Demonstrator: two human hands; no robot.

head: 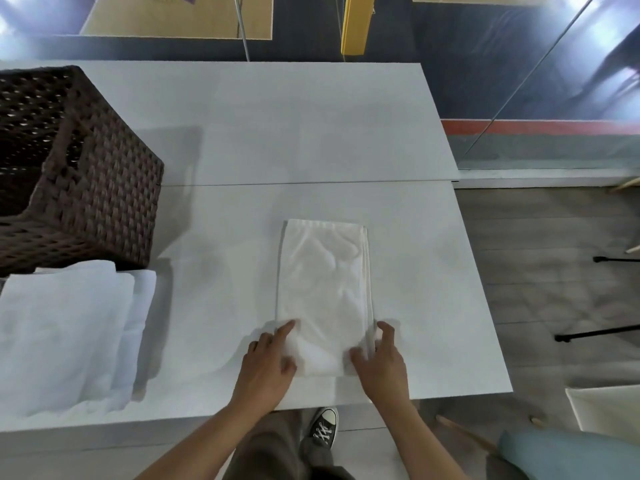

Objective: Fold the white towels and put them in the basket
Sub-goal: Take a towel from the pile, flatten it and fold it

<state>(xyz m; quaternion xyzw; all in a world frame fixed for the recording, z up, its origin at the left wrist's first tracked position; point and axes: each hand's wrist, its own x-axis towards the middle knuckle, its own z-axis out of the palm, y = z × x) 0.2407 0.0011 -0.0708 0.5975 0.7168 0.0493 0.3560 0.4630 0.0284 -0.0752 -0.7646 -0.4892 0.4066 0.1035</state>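
table [311, 133] bears towel [323, 292], left hand [268, 365] and right hand [381, 362] touching

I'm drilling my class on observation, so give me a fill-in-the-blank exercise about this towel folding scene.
The woven basket is dark ___.
The left hand and right hand both touch the folded towel at its ___ end.
On the table, the towel pile lies to the ___.
Missing: brown; near; left.
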